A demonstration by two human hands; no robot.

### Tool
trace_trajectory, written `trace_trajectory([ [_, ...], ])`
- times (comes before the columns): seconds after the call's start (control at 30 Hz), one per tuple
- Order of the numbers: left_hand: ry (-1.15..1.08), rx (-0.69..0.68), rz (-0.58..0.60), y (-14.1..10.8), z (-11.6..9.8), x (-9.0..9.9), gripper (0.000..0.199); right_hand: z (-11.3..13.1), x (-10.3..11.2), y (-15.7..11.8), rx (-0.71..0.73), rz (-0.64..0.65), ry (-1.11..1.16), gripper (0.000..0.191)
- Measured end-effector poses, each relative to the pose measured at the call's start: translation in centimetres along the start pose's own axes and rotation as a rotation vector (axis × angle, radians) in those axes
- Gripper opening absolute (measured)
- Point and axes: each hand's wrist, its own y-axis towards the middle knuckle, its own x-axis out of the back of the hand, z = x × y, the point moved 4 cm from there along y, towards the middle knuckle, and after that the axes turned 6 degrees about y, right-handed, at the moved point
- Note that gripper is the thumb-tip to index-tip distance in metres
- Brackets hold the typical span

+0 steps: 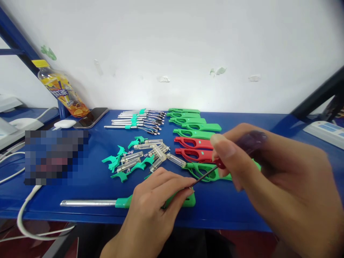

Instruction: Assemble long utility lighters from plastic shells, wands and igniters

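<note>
A green long-reach lighter (190,201) with a silver tube lies crosswise near the table's front edge. Over its handle, my left hand (154,200) is closed, thumb and forefinger pinched together near the lighter's right end. My right hand (271,172) grips a screwdriver (205,176) by its dark red handle, the thin shaft slanting down to the left. Its tip meets the left fingertips, and whatever lies under them is hidden. Behind my left hand are loose clear fuel tanks (131,164) and teal triggers (120,176).
Silver lighter tubes with wires (126,122) are lined up at the back. Green lighter handle shells (199,133) and red shells (197,154) form a column right of them. A drink bottle (64,89), a phone (91,118) and a white cable (21,215) are on the left.
</note>
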Motion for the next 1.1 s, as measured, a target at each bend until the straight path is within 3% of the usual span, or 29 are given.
trace_trajectory([
  [0.27, 0.002, -0.033, -0.017, 0.0, -0.1, -0.1, 0.022, 0.1, -0.1, 0.1, 0.064, 0.055, -0.042, 0.032],
  [0.43, 0.038, -0.030, -0.004, -0.1, -0.2, 0.1, 0.023, -0.1, -0.2, 0.0, 0.071, 0.090, -0.107, 0.011],
  [0.53, 0.092, -0.020, -0.002, 0.1, -0.3, 0.2, 0.022, 0.1, -0.2, -0.2, 0.123, 0.077, -0.183, 0.013],
  [0.73, 0.181, -0.083, -0.017, 0.4, -0.5, 0.0, 0.016, 0.7, -0.7, -0.6, 0.219, 0.270, -0.117, 0.015],
  [0.87, 0.163, -0.049, 0.067, 0.1, -0.1, -0.5, 0.016, 0.8, -0.4, -0.8, 0.234, 0.247, -0.093, 0.023],
  [1.1, 0.147, -0.062, 0.101, -0.1, 0.1, -1.1, 0.019, 0.4, -0.3, -0.8, 0.216, 0.249, -0.082, 0.018],
])
